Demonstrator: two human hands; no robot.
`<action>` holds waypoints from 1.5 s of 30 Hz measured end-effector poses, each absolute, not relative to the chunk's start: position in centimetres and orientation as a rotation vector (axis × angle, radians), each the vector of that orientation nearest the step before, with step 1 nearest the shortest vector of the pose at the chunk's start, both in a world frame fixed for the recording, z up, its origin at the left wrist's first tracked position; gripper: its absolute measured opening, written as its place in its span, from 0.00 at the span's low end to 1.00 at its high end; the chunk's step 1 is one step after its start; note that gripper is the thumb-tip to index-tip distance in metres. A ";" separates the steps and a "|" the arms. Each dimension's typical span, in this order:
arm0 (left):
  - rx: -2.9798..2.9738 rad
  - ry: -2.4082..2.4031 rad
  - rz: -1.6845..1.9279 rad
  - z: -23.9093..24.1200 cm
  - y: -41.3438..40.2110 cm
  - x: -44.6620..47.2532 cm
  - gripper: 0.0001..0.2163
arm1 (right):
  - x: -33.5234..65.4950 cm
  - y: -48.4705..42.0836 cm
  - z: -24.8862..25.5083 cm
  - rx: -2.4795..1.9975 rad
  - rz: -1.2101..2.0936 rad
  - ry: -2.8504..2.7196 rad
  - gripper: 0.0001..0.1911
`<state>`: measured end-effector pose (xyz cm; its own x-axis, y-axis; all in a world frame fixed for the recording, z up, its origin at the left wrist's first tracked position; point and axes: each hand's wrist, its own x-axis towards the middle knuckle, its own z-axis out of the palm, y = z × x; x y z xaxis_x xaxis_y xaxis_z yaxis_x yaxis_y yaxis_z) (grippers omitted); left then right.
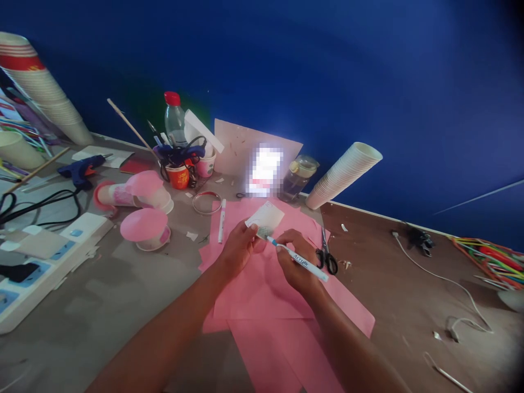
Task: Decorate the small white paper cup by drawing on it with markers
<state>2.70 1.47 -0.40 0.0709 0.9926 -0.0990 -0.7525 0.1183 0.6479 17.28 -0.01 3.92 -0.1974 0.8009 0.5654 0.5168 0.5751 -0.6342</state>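
My left hand pinches the lower left edge of a small white piece of paper, which has a grey-green coloured patch near its lower corner. In my right hand is an acrylic marker, white with a light blue tip end pointing at that patch. Whether the tip touches the paper I cannot tell. Beneath both hands lie overlapping sheets of pink paper. A second white marker rests on the pink paper to the left. Black-handled scissors lie just right of my right hand.
Behind stand a lit, blurred phone screen, a glass jar and a leaning stack of paper cups. Leftward are pink-topped cup pieces, a blue glue gun and a power strip. A white cable lies right.
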 end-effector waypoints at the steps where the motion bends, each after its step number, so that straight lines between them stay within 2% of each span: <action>1: 0.488 0.607 1.400 -0.4 1.5 2.7 0.10 | 17.3 0.0 3.9 -1.061 0.394 -1.876 0.05; 25: 0.526 0.603 1.378 0.1 1.2 2.6 0.12 | 17.3 0.3 3.8 -0.947 0.377 -1.872 0.11; 45: 0.471 0.601 1.393 0.1 1.4 2.5 0.10 | 17.4 0.2 4.1 -0.908 0.546 -1.873 0.12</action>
<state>2.53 1.39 0.08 0.0717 0.9909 -0.1136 -0.7623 0.1279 0.6345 17.40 0.20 4.09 -0.2730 0.7807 0.5621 0.3566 0.6248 -0.6946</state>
